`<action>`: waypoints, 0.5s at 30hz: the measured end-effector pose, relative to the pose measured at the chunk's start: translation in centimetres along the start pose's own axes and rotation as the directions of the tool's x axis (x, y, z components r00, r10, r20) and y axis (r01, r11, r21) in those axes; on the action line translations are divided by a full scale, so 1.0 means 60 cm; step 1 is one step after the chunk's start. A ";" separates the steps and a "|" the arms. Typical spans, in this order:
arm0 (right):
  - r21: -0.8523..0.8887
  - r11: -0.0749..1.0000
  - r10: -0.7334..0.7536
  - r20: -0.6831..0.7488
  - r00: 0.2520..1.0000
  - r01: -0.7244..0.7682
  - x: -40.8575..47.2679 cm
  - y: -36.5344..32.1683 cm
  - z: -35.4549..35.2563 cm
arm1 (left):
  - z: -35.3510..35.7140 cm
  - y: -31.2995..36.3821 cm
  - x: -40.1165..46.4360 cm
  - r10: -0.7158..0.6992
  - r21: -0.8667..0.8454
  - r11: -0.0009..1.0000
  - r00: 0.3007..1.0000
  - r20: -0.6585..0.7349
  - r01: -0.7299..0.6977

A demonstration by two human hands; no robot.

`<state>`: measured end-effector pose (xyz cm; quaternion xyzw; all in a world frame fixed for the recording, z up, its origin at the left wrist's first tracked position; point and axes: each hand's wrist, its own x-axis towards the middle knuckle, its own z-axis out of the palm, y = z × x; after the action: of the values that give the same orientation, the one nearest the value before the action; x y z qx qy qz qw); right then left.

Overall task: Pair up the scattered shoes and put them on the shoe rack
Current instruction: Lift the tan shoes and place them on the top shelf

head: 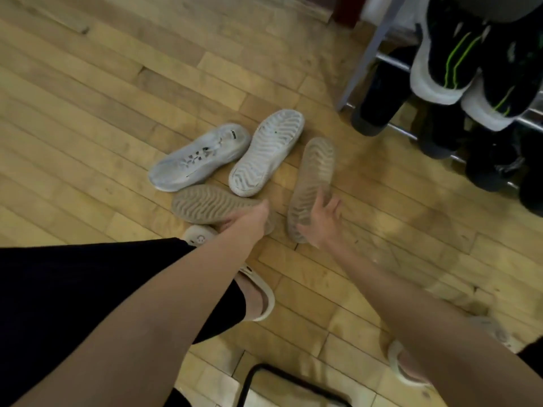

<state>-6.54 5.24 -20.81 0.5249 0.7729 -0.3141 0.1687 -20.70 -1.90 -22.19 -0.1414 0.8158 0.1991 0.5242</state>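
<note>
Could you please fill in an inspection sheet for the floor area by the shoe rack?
Surface: wooden floor, scuffed planks.
Job's things: two tan shoes, sole-up; white shoe sole-up; pale shoe on its side; shoe rack holding dark shoes.
Clutter: black frame at bottom edge.
Grippers: left hand grips one tan shoe; right hand grips the other.
Cables: nothing seen.
Surroundings: person's slippered feet.

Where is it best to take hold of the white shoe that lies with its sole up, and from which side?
Probably the near end of the white sole-up shoe, coming from the person's side: that end points toward the hands, and the fingers could curl over the sole's edge. Its left is crowded by the pale upright shoe.
</note>
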 end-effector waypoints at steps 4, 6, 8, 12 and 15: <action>0.042 0.998 0.049 -0.101 0.994 -0.045 -0.005 0.012 0.025 | 0.023 -0.014 0.024 -0.120 -0.270 0.957 0.992 -0.031 0.107; 0.067 0.995 0.080 -0.116 0.990 -0.073 -0.002 0.020 0.031 | 0.035 -0.015 0.049 -0.134 -0.205 0.972 0.989 -0.062 0.119; 0.116 0.991 0.084 -0.115 0.990 -0.071 0.002 0.027 0.035 | 0.031 -0.016 0.050 -0.172 -0.188 0.970 0.980 -0.101 0.151; 0.253 0.962 0.129 -0.076 0.989 -0.106 0.006 0.036 0.039 | 0.013 0.003 -0.016 -0.170 -0.283 0.947 0.985 -0.032 0.154; 0.380 0.899 0.235 0.005 0.972 -0.219 0.014 0.035 0.035 | 0.012 0.010 -0.024 -0.127 -0.282 0.951 0.992 0.011 0.125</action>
<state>-5.09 5.00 -23.51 0.6403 0.6348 -0.4243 0.0838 -19.79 -1.00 -21.04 -0.2670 0.7703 0.2790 0.5075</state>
